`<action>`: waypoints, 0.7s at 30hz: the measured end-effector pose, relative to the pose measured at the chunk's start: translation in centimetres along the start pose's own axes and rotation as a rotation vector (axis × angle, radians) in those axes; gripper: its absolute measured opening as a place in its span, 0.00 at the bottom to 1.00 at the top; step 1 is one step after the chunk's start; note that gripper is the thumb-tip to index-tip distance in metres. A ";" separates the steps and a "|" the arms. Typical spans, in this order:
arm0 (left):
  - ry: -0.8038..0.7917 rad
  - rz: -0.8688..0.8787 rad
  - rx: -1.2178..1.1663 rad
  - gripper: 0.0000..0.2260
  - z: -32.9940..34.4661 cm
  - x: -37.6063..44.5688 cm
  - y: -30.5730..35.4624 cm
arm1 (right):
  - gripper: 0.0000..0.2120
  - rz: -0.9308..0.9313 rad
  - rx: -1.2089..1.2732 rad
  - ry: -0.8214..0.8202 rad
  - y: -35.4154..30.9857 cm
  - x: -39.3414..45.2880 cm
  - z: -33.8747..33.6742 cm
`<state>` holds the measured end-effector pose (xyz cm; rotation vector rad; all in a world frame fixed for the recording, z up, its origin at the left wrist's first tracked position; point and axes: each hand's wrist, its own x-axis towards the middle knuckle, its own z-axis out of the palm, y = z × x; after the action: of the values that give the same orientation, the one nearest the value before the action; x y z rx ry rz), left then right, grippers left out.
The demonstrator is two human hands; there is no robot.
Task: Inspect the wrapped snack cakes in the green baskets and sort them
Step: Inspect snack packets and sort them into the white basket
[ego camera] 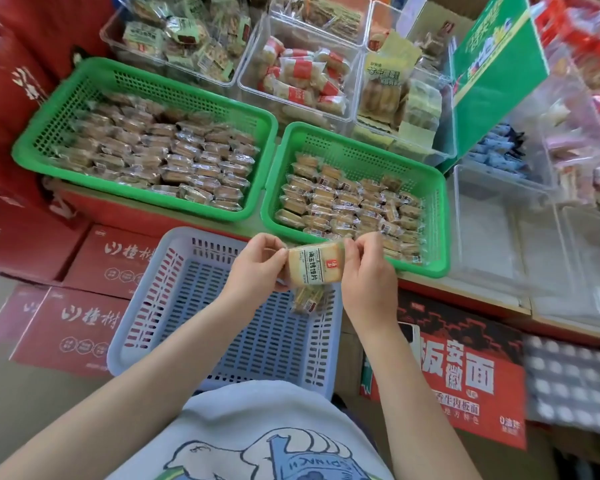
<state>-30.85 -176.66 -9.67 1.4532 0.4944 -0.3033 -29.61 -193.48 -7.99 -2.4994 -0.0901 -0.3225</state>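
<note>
A wrapped snack cake (313,265) with a white label is held up between both hands, above the far right corner of a lilac basket (160,292). My left hand (257,268) pinches its left end and my right hand (364,268) pinches its right end. One more wrapped cake (307,300) lies in the lilac basket just below. Behind stand two green baskets: the large left one (84,74) is packed with several darker cakes, the smaller right one (440,216) holds several rows of lighter cakes.
Clear plastic bins with other wrapped snacks (298,81) stand at the back, and empty-looking clear bins (499,230) at the right. Red cartons (77,327) are stacked at the lower left, and a red noodle box (465,379) at the lower right. A green sign board (499,57) leans at the back right.
</note>
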 end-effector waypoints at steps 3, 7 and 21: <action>0.023 0.084 0.051 0.06 -0.2 -0.6 0.2 | 0.09 0.125 0.153 -0.060 -0.4 0.0 0.0; 0.005 0.069 -0.053 0.04 -0.2 -0.8 0.4 | 0.09 0.437 0.500 -0.180 -1.1 0.6 -0.4; -0.353 -0.268 -0.488 0.18 -2.3 0.9 0.1 | 0.08 0.675 0.686 -0.125 0.2 3.8 1.5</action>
<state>-30.33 -174.28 -10.18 0.8358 0.4354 -0.5960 -25.61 -192.78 -8.31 -1.7324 0.5010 0.1360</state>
